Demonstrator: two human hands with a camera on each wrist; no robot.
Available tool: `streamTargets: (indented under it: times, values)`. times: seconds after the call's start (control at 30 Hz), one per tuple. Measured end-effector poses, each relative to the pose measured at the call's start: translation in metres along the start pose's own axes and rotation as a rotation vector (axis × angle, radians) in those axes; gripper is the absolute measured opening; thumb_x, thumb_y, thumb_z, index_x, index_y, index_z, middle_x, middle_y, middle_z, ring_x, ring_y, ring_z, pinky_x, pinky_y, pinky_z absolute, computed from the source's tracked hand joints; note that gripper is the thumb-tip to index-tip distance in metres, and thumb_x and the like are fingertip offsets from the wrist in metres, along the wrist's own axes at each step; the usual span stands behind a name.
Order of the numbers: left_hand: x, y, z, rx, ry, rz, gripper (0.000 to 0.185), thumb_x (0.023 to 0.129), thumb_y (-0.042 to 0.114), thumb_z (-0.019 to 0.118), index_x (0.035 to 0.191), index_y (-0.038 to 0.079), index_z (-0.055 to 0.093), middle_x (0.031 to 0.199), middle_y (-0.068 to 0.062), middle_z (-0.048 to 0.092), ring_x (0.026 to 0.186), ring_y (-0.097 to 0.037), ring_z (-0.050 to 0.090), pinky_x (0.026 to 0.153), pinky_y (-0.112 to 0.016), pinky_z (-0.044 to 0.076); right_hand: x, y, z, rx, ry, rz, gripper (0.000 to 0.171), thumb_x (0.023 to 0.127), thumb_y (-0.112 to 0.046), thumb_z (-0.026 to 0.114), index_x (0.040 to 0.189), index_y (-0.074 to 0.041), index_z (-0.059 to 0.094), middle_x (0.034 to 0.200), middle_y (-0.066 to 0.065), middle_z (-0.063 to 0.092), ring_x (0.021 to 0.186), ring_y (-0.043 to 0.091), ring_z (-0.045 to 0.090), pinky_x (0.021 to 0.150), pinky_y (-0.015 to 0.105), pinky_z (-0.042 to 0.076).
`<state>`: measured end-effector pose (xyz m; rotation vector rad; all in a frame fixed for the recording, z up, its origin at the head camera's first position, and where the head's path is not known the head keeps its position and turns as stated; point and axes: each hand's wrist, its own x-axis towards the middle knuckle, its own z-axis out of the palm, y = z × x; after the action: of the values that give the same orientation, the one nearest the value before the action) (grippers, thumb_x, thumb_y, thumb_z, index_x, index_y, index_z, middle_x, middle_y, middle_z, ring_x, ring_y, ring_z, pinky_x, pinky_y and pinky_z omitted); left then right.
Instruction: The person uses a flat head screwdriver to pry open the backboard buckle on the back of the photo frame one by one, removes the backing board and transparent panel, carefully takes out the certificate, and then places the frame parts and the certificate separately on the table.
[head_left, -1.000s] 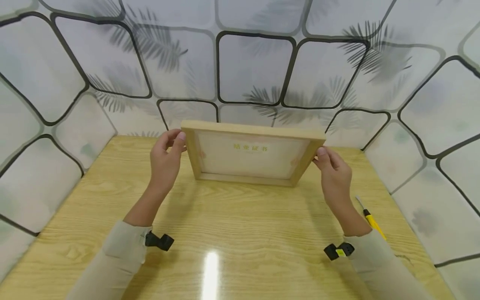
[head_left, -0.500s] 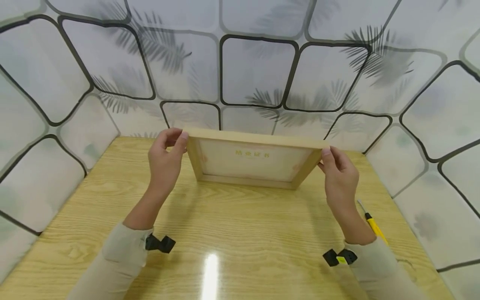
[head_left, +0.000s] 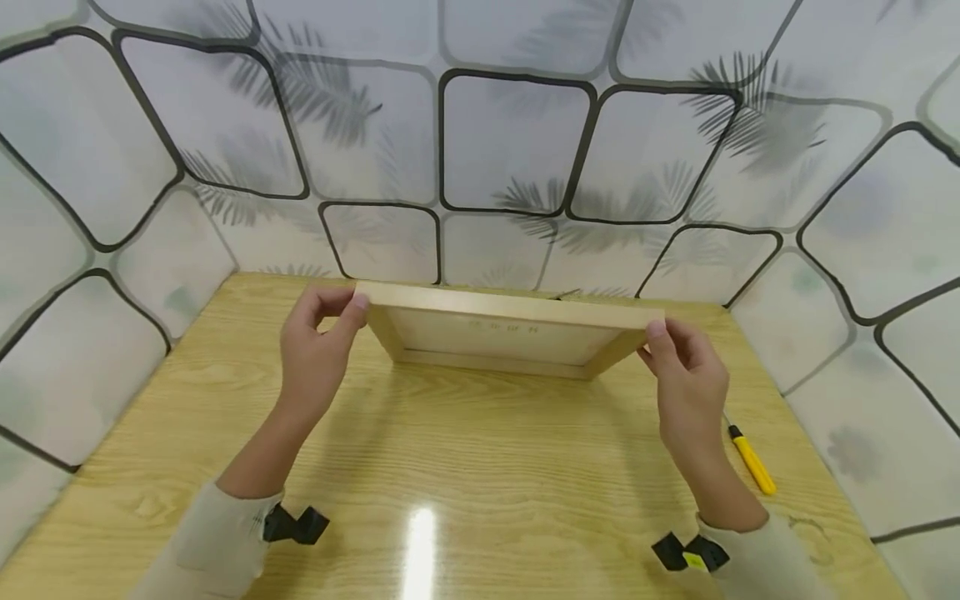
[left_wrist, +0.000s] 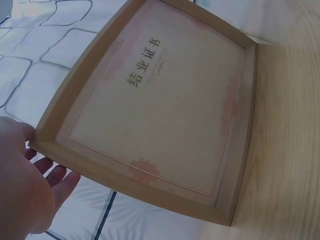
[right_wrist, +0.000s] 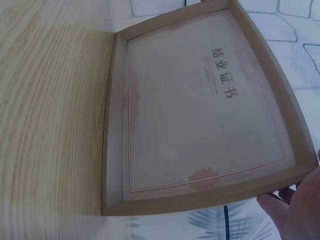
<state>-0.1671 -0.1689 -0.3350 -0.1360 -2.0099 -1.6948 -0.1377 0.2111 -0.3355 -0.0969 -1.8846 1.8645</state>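
A light wooden picture frame [head_left: 510, 309] stands on its lower long edge on the table, its top leaning toward me. Inside it lies a pale certificate [left_wrist: 175, 115] with gold Chinese characters and pink flower marks; the head view shows it steeply foreshortened. My left hand [head_left: 318, 358] pinches the upper left corner, thumb on the front and fingers behind. At the upper right corner, my right hand [head_left: 692, 396] grips the frame the same way. In the right wrist view the fingers of the right hand [right_wrist: 295, 207] curl at the frame's edge.
A yellow-handled screwdriver [head_left: 752, 461] lies on the wooden table [head_left: 487, 467] beside my right forearm. Patterned wall covering [head_left: 517, 142] rises behind the table and along both sides. A glare streak [head_left: 420, 550] shows on the near tabletop.
The frame's top edge has come down and toward me, so its face tilts more steeply. Both hands have moved down with it, spreading slightly apart, still holding the corners.
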Motion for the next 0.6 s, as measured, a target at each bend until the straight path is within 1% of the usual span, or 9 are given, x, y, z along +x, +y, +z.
streamTargets:
  times: [0.17,0.2,0.3,0.47,0.53,0.6]
  values:
    - [-0.012,0.002,-0.008,-0.003,-0.032,-0.043,0.019,0.096,0.024,0.070,0.103,0.006,0.067,0.090,0.007,0.067,0.088,-0.012,0.067,0.067,-0.020,0.050,-0.012,-0.001,-0.004,0.011,0.009,0.013,0.034,0.098,-0.025,0.067,0.118,0.001,0.066,0.109,0.008,0.064,0.102,0.016,0.068,0.089,0.024,0.057]
    - [-0.015,0.003,-0.009,0.003,-0.042,-0.055,0.020,0.096,0.025,0.071,0.102,0.006,0.068,0.090,0.007,0.067,0.088,-0.011,0.068,0.068,-0.020,0.050,-0.014,-0.001,-0.005,0.003,0.011,0.018,0.035,0.098,-0.025,0.067,0.119,0.002,0.065,0.109,0.009,0.064,0.102,0.016,0.068,0.089,0.023,0.057]
    - [-0.022,0.004,-0.014,0.027,-0.070,-0.085,0.022,0.096,0.028,0.071,0.101,0.006,0.068,0.091,0.008,0.068,0.091,-0.011,0.068,0.064,-0.021,0.047,-0.021,-0.002,-0.009,-0.036,0.016,0.059,0.041,0.097,-0.029,0.068,0.124,0.001,0.065,0.112,0.007,0.065,0.104,0.013,0.069,0.090,0.021,0.056]
    - [-0.032,0.006,-0.020,0.072,-0.104,-0.121,0.024,0.096,0.032,0.071,0.099,0.008,0.069,0.095,0.005,0.070,0.091,-0.012,0.066,0.056,-0.026,0.041,-0.033,-0.003,-0.018,-0.206,0.006,0.146,0.048,0.098,-0.039,0.066,0.133,-0.008,0.065,0.117,-0.001,0.069,0.110,0.004,0.067,0.091,0.011,0.052]
    - [-0.036,0.006,-0.022,0.096,-0.113,-0.141,0.024,0.095,0.034,0.072,0.099,0.010,0.070,0.098,0.004,0.070,0.089,-0.012,0.065,0.051,-0.028,0.039,-0.037,-0.003,-0.022,-0.302,-0.014,0.160,0.049,0.098,-0.043,0.064,0.136,-0.012,0.064,0.118,-0.006,0.070,0.110,0.001,0.065,0.089,0.008,0.050]
    - [-0.038,0.005,-0.024,0.130,-0.128,-0.167,0.026,0.094,0.038,0.072,0.099,0.012,0.071,0.101,0.004,0.071,0.085,-0.012,0.063,0.048,-0.029,0.038,-0.040,-0.002,-0.024,-0.358,-0.030,0.171,0.049,0.098,-0.045,0.063,0.137,-0.015,0.064,0.118,-0.009,0.070,0.111,0.001,0.063,0.088,0.007,0.049]
